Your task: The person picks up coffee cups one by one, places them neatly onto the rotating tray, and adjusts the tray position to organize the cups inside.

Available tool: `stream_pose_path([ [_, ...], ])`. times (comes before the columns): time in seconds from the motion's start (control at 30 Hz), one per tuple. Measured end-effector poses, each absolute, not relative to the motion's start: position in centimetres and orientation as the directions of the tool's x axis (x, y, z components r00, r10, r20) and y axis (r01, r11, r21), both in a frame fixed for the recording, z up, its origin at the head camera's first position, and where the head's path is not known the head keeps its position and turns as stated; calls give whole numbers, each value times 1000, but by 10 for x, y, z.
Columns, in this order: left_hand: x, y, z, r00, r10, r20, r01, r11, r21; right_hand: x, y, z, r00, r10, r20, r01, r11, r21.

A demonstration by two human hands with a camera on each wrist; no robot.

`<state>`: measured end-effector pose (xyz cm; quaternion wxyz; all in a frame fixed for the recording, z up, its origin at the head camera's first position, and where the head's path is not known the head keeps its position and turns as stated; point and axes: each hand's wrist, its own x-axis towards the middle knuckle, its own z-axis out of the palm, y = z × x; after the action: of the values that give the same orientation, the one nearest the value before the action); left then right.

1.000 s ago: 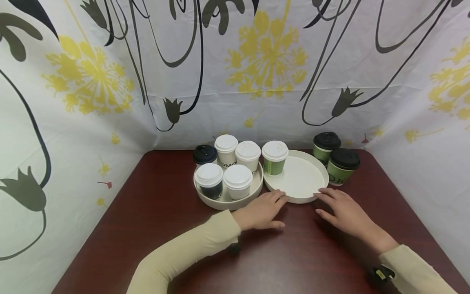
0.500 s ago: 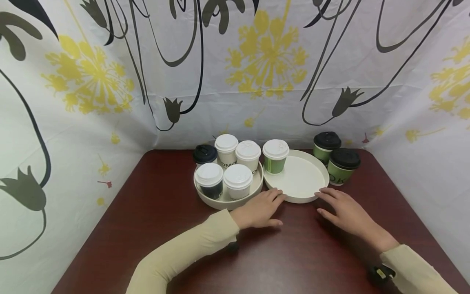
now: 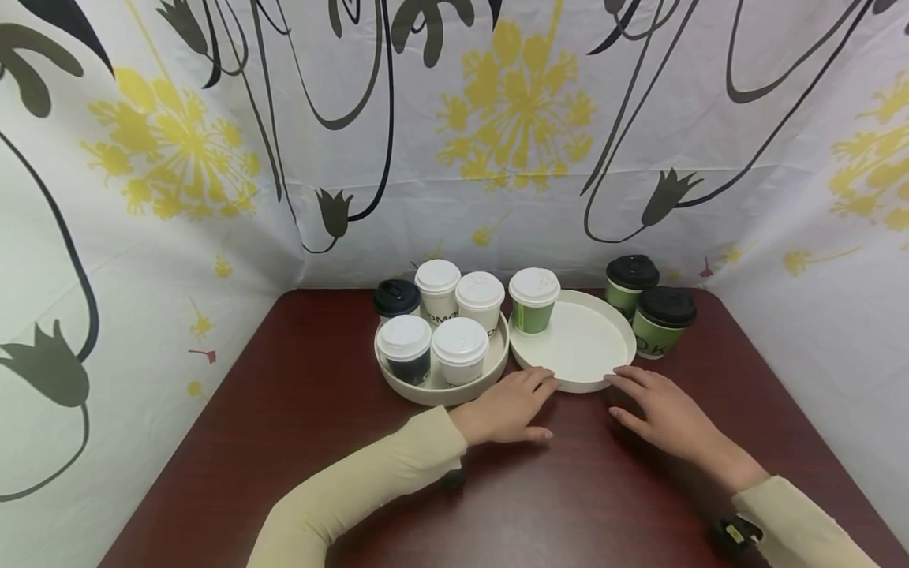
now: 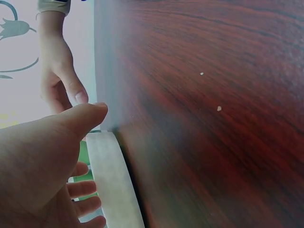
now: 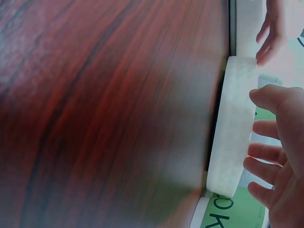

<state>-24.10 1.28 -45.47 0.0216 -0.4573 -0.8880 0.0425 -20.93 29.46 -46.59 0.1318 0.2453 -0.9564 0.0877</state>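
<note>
My left hand [image 3: 506, 406] reaches to the front left rim of a round white tray [image 3: 578, 363], fingers extended and thumb apart. At the front right rim is my right hand [image 3: 663, 410], with its fingers lightly bent and spread. Both wrist views show fingertips near the top of the tray's side wall; exact contact is hard to tell. Neither hand grips anything. On the tray's left part stands a green-and-white paper coffee cup [image 3: 534, 304] with a white lid, upright. Two green coffee cups with black lids, a front one [image 3: 660, 323] and a rear one [image 3: 630, 284], stand right of the tray.
A second round tray [image 3: 419, 394] adjoins on the left, holding several lidded coffee cups, among them a dark one with a white lid [image 3: 405, 347]. The dark red wooden table [image 3: 284, 410] meets a patterned cloth wall [image 3: 398, 158] at the back and sides.
The green-and-white cup on the right tray has shifted slightly toward the back and right. Both hands have stayed almost in place at the rim.
</note>
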Motion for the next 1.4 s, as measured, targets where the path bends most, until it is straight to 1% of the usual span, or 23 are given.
stream_pose_path([
  [0.37, -242, 13, -456, -585, 811, -7, 808, 582, -90, -212, 296, -467, -824, -462, 327, -513, 854, -86],
  [0.57, -242, 13, -456, -583, 812, 2, 808, 580, -101, -215, 297, -463, -824, -459, 331, -512, 855, -87],
  [0.7, -242, 13, -456, -588, 809, -7, 806, 584, -98, -218, 299, -458, -805, -463, 370, -523, 849, -75],
  [1.1, -241, 12, -455, -586, 810, -11, 808, 583, -84, -233, 304, -431, -769, -443, 462, -525, 849, -60],
  [1.27, -241, 12, -454, -586, 810, -10, 809, 583, -76, -241, 308, -418, -769, -430, 473, -518, 853, -67],
  [1.4, -241, 12, -454, -584, 811, -12, 810, 582, -76, -248, 311, -408, -789, -403, 464, -489, 869, -78],
])
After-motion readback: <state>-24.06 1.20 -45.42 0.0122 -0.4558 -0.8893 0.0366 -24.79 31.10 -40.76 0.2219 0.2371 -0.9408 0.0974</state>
